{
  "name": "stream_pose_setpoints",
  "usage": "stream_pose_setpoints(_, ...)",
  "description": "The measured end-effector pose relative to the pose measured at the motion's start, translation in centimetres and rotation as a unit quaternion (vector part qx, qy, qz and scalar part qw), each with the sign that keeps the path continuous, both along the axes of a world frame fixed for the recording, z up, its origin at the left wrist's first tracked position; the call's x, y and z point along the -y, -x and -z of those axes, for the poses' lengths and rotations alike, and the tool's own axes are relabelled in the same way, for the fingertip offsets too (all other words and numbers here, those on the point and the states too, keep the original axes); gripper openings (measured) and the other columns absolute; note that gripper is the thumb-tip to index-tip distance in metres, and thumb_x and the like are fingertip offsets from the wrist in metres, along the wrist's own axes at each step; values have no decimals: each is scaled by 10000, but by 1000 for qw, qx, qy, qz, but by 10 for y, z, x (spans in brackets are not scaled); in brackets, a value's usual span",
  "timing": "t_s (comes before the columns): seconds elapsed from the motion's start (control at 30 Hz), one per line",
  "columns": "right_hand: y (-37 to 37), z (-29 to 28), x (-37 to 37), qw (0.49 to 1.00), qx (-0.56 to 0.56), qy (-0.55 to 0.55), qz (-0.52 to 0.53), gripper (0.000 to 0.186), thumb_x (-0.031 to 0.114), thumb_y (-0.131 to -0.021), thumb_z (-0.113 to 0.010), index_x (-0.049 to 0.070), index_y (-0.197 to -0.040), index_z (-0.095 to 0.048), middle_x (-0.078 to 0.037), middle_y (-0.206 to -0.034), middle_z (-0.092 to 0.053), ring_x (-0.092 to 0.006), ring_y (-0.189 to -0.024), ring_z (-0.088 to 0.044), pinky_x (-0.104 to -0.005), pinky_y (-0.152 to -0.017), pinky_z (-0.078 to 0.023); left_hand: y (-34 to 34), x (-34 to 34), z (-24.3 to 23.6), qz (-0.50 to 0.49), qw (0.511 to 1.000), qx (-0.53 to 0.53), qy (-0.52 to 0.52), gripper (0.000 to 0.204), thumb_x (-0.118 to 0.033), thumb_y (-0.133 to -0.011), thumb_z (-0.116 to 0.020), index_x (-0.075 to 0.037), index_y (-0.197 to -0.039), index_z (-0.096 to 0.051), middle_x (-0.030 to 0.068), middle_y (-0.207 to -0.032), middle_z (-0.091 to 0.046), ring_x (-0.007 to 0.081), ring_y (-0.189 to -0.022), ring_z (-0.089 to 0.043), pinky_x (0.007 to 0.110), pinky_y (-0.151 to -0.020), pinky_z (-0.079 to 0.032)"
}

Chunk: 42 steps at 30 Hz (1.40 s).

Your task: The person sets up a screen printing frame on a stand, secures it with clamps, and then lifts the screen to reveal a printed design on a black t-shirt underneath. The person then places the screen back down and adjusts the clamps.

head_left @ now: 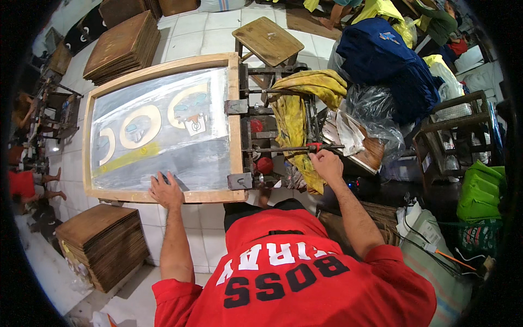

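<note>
A wooden-framed printing screen (193, 154) lies in front of me, its grey mesh bearing pale curved shapes and a yellow streak. My left hand (166, 192) rests on its near edge, fingers spread over mesh and wood. Two metal clamps (238, 181) grip the frame's right side and join it to a dark metal rack (263, 134). My right hand (328, 167) is curled beside the red-banded end of a metal rod (289, 149); what its fingers hold, if anything, is hidden. Yellow stained cloth (292, 121) drapes over the rack next to that hand.
Stacks of brown boards stand at the far left (121, 48) and near left (103, 245). Beyond the rack is a wooden stool (268, 41). Dark blue fabric (389, 68) and clear plastic (376, 111) pile up at right, near cables (430, 248). Other people sit at the edges.
</note>
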State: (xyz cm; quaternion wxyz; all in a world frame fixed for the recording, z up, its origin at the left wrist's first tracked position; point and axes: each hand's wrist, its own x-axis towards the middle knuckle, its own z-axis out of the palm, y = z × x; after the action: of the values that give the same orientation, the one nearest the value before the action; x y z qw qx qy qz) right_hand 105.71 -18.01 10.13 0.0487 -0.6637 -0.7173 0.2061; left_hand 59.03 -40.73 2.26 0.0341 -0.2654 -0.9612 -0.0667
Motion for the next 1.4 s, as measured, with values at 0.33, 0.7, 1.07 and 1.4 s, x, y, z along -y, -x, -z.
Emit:
stream_pose_setpoints(0.33,23,13,17,974,-57,-7,-221,190,279,-823,-712,95,-832,-756,-128,-802,-697,-350,-836,-654,-455,-774,-518,-3,-1,-4,-4,1000,-1,-22,511,-419,-1008,-521,-38,-1330,-629,236,-1447,-524,334,-1361,-471,492,-1204,-219)
stream_pose_setpoints(0.7,32,-10,-240,954,126,-224,-156,336,180,-834,-663,106,-1161,-687,-127,-1147,-657,-372,-1129,-583,-513,-1003,-439,-4,-5,-10,-19,999,13,-30,497,-403,-1011,-517,-31,-1320,-634,231,-1451,-518,328,-1369,-460,486,-1215,-207)
stream_pose_setpoints(1.07,69,-204,-367,858,-259,-443,17,375,187,-893,-625,-24,-1203,-633,-190,-1037,-723,-307,-969,-703,-388,-866,-539,-1,-3,-5,-16,999,1,-33,480,-389,-991,-549,-42,-1307,-648,221,-1435,-537,316,-1354,-478,491,-1201,-234)
stream_pose_setpoints(1.4,-43,-229,-175,726,-663,180,28,443,340,-1011,-602,21,-1317,-569,-112,-1214,-672,-236,-1024,-687,-400,-907,-572,3,6,5,-4,1000,4,-27,524,-434,-982,-559,-41,-1320,-637,229,-1430,-537,335,-1345,-483,513,-1197,-226)
